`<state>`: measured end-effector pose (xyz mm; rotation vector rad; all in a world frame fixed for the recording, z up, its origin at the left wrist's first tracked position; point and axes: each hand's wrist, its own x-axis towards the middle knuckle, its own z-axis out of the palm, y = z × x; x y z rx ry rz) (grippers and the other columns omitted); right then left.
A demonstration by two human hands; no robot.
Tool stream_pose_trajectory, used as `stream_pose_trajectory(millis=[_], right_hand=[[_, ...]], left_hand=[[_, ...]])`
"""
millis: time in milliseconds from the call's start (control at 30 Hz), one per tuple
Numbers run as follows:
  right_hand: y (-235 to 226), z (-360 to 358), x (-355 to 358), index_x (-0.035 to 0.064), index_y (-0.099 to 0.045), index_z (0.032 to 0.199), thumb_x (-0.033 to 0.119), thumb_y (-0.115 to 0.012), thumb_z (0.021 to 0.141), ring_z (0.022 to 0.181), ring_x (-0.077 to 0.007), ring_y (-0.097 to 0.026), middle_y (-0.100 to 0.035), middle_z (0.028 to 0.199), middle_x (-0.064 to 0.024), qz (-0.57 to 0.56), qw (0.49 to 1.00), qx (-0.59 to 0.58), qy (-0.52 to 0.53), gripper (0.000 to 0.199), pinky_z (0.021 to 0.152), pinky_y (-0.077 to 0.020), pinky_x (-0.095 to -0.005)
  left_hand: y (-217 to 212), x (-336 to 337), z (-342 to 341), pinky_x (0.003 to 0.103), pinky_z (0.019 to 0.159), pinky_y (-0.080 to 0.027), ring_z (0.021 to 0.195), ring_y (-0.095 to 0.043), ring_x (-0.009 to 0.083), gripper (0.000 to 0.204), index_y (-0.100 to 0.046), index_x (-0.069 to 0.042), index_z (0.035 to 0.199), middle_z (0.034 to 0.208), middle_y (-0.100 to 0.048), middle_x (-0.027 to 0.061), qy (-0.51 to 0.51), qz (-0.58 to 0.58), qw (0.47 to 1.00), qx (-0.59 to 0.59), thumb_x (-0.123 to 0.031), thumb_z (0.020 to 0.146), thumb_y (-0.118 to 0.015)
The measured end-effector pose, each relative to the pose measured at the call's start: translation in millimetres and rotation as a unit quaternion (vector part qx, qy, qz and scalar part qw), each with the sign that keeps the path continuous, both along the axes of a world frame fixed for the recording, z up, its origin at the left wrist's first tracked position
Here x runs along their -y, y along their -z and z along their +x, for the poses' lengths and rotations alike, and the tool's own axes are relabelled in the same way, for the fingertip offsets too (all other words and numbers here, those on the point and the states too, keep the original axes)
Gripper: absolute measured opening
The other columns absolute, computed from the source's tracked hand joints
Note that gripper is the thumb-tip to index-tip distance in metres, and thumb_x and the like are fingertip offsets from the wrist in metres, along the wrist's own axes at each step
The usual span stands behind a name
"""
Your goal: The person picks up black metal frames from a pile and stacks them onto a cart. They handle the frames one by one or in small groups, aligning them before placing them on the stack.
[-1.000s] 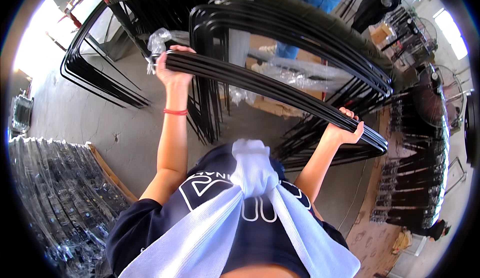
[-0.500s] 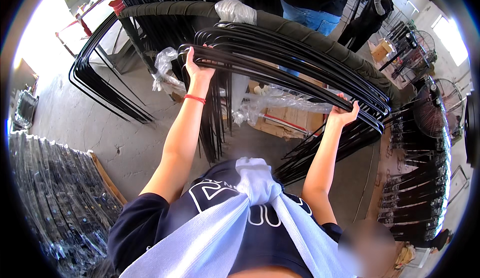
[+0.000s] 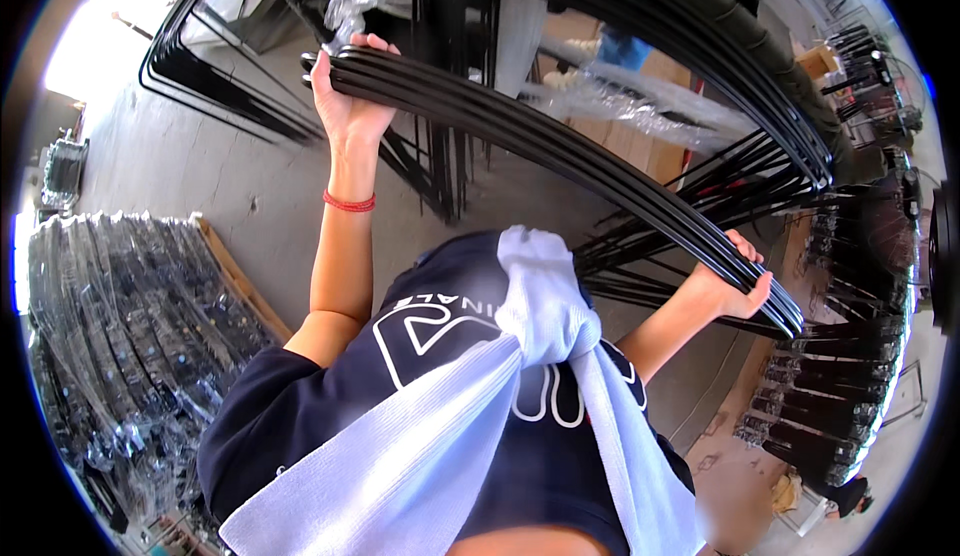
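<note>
Across my front I hold several black bent metal tube frames (image 3: 560, 148) as one bundle, slanting down from left to right. My left hand (image 3: 352, 101) grips its left end, with the thumb on the near side and the fingers over the far side. Near the right end, my right hand (image 3: 735, 278) is wrapped round the same bundle. Beyond it, more black tube frames (image 3: 790, 136) hang in a row against a dark padded rail (image 3: 735, 31). The bundle is apart from that row. The frames' legs are partly hidden behind my body and right arm.
Crumpled clear plastic (image 3: 640, 101) lies under the rail. More bent tubes (image 3: 200, 86) hang at the far left. A plastic-wrapped pile (image 3: 130, 306) stands at lower left, and wrapped black parts (image 3: 825, 386) line the right. Someone's jeans (image 3: 625, 51) show beyond the rail.
The bundle has come away from the hanging row toward me, swinging down and to the right. Both hands keep their grip. My view has turned, and the row sits higher in it.
</note>
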<state>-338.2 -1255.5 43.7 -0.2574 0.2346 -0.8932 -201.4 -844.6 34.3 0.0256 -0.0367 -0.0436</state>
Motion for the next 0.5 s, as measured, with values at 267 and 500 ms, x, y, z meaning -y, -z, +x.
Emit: stream_pose_trajectory(millis=[267, 500], right_hand=[[-28.1, -46.6, 5.5, 0.0027, -0.037, 0.08, 0.013, -0.059, 0.058, 0.066, -0.0238, -0.045, -0.039, 0.069, -0.0092, 0.018, 0.999, 0.032, -0.002, 0.032, 0.068, -0.0401, -0.0383], [-41.0, -61.0, 1.5, 0.002, -0.037, 0.083, 0.013, -0.058, 0.058, 0.065, -0.0229, -0.044, -0.039, 0.069, -0.0092, 0.028, 0.999, 0.033, -0.007, 0.034, 0.066, -0.0387, -0.0379]], left_hand=[[-34.0, -3.6, -50.3, 0.039, 0.103, -0.028, 0.104, -0.046, 0.0246, 0.04, -0.048, -0.001, 0.101, 0.1, -0.051, 0.011, 0.051, -0.02, 0.997, 0.053, -0.023, 0.072, -0.066], [-47.5, -6.4, -80.3, 0.038, 0.106, -0.024, 0.105, -0.046, 0.0232, 0.042, -0.046, -0.001, 0.102, 0.1, -0.051, 0.0111, 0.046, -0.045, 0.996, 0.059, -0.022, 0.071, -0.067]])
